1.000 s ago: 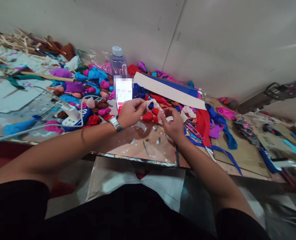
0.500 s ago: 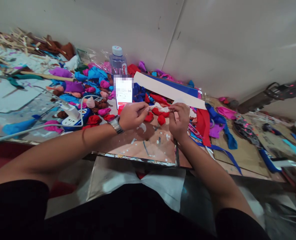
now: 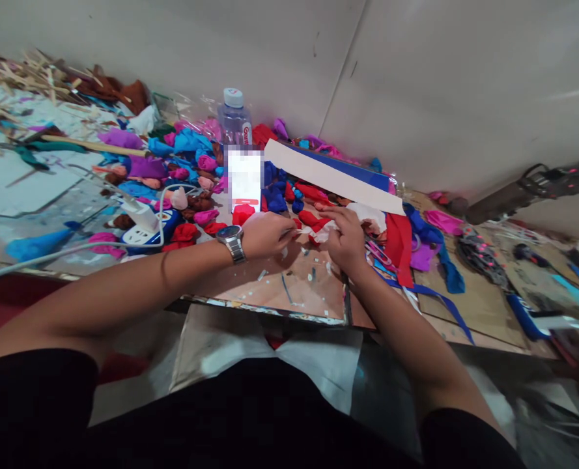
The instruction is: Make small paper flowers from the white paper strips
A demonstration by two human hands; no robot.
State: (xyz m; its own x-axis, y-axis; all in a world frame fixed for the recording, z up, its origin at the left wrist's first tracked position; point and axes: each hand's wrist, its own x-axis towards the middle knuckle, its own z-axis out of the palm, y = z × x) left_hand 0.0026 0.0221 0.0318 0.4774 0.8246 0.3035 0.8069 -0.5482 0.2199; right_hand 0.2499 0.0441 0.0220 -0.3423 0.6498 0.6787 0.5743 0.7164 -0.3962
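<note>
A pale strip (image 3: 322,232) stretches between the two hands, over the counter (image 3: 250,283). The left hand (image 3: 268,236) pinches its thin end; the right hand (image 3: 346,239) grips its wider end. Red pieces (image 3: 307,217) lie near it, a phone (image 3: 245,179) beyond the left hand.

The strip (image 3: 323,233) is whitish, the ribbon (image 3: 398,242) red, the long sheet (image 3: 333,178) cream, the tool handles (image 3: 59,147) green.
</note>
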